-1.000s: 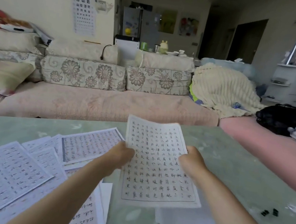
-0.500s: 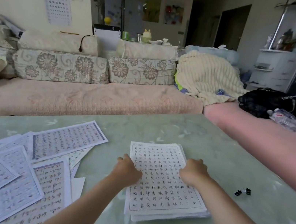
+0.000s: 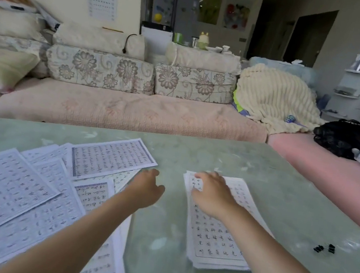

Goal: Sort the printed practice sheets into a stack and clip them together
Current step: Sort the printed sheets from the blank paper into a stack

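Two hands are being shown: the stack point(image 3: 217, 238) on the table point(image 3: 262, 172) is being pressed by the flat-fingered right hand point(image 3: 210, 197); the loosely curled, empty left hand point(image 3: 146, 186) is being held beside loose sheets point(image 3: 25, 195).

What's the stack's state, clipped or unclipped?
Unclipped: the black binder clips lie on the table, right of the stack, apart from it.

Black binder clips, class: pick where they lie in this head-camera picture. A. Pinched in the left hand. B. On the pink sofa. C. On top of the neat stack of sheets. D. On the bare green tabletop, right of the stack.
D: the small black binder clips lie on the pale green marbled tabletop, right of the neat stack of printed practice sheets and apart from it.
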The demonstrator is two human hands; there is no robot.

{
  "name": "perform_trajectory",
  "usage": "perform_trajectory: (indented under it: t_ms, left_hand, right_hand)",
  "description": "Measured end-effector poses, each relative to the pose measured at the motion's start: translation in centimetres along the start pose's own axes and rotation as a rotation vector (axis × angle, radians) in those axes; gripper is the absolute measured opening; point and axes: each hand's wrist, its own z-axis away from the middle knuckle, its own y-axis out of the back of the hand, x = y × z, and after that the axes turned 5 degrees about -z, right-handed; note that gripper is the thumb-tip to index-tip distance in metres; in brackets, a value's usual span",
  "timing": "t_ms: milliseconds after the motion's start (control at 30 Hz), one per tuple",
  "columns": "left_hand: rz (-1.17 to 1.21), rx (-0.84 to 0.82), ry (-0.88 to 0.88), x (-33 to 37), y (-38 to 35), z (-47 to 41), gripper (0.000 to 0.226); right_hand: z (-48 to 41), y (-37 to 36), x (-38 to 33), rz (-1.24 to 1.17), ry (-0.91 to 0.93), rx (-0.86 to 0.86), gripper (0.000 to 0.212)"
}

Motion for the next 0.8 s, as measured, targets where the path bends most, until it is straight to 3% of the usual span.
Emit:
perform_trajectory:
  t_ms: [233, 367, 467, 533, 667, 800]
  left_hand:
    - [-0.292, 0.097, -0.014, -12.7, 4.8, -0.6, 0.056]
    - [-0.355, 0.104, -0.007, -17.0, 5.8, -2.2, 0.066]
    - [-0.365, 0.073, 0.023, -18.7, 5.5, -3.5, 0.079]
    - [-0.371, 0.033, 0.033, -19.4, 4.8, -4.2, 0.084]
    - [-0.459, 0.114, -0.045, -19.8, 4.0, -5.1, 0.068]
    - [-0.454, 0.152, -0.082, -20.0, 4.2, -5.4, 0.048]
  right_hand:
    - [-4.6, -8.5, -10.9, 0.040, 0.262, -0.195, 0.055]
    - [-8.7, -10.9, -13.8, 0.264, 0.377, -0.244, 0.061]
    - [-11.8, -12.0, -14.9, 0.371, 0.365, -0.279, 0.063]
    - [-13.2, -12.8, -15.2, 0.306, 0.293, -0.326, 0.067]
    - [-14.7, -14.4, -15.2, 0.189, 0.247, -0.432, 0.079]
    - [-14.8, -15.2, -14.3, 0.300, 0.389, -0.234, 0.072]
